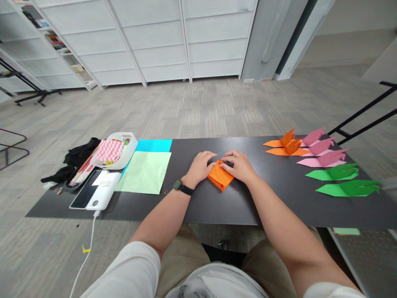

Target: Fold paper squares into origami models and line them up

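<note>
I have left hand and right hand holding a folded orange paper diamond; smooth black bench ends at twelve o'clock, grey streaked floor beyond.

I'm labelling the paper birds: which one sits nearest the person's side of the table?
The front green bird. The other green bird sits just behind it, and the pink birds and orange birds lie farther back.
</note>
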The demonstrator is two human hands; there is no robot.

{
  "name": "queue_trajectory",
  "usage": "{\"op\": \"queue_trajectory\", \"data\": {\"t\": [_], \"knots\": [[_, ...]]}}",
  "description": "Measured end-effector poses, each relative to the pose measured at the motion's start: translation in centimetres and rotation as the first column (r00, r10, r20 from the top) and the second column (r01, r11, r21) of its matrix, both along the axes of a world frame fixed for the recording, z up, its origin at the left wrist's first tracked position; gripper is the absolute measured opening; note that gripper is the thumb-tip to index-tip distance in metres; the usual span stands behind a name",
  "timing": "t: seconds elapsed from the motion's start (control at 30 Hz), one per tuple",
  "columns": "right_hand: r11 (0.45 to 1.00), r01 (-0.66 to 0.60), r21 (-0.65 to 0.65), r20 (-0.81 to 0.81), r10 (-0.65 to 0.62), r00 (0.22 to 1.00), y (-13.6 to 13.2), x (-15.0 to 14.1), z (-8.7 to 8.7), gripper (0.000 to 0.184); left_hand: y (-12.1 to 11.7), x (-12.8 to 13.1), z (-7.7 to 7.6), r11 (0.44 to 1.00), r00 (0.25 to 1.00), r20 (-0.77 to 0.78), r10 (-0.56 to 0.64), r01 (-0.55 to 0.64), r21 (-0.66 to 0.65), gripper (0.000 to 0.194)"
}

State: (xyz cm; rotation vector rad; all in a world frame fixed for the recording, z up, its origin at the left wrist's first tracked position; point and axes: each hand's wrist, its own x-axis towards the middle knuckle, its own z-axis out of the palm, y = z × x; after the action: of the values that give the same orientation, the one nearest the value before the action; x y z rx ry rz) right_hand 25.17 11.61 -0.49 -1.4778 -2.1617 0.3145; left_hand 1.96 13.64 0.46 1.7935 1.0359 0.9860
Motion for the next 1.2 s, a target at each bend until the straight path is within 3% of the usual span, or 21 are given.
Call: {"op": "queue_trajectory", "data": {"t": [0.3, 0.7, 0.93, 1.2], "knots": [[1.0, 0.006, -0.022, 0.107, -0.004, 0.994, 0.4, -0.2, -0.8, 0.027, 0.4, -0.3, -1.5, 0.975, 0.944, -0.329, -0.025, 0.096, 0.202, 0.029], [0.999, 0.031, -0.011, 0.105, -0.03, 0.994, 0.4, 0.0, -1.2, 0.027, 0.0, -0.3, -1.2, 0.998, 0.988, -0.15, -0.041, 0.048, 0.042, 0.025], [0.997, 0.068, -0.021, 0.104, -0.066, 0.992, 0.3, 0.1, -1.3, 0.026, -0.6, -0.4, -1.0, 1.0, 0.993, -0.114, -0.01, 0.011, 0.013, 0.022], [0.994, 0.093, -0.055, 0.082, -0.088, 0.993, 0.1, -0.1, -1.5, 0.028, -2.2, -1.5, 0.2, 0.993, 0.958, -0.283, 0.04, -0.007, 0.117, 0.021]]}}
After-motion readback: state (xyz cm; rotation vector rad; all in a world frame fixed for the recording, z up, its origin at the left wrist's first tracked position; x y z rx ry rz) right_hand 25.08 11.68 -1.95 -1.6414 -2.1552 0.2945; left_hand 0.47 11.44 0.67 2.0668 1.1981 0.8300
